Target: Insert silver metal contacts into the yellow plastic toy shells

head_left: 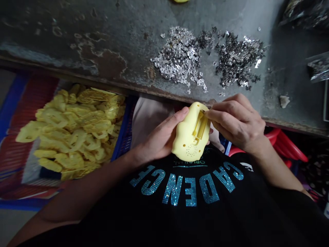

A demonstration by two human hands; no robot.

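My left hand (167,133) is wrapped round a yellow plastic toy shell (190,145), which has a long battery slot, small screw holes and a ring of speaker holes. Over the upper end of the slot, the fingers of my right hand (235,120) are pinched together. A small dark metal bit shows at those fingertips, though its shape is mostly hidden. On the bench above lie a pile of shiny metal contact plates (177,56) and a darker pile of metal contacts (239,58).
A worn metal bench (123,44) runs across the far side. To the left, a blue and red crate (15,103) holds many yellow plastic parts (79,127). Plastic bags of metal pieces (318,67) lie at right. Something red (285,144) stands under the bench edge.
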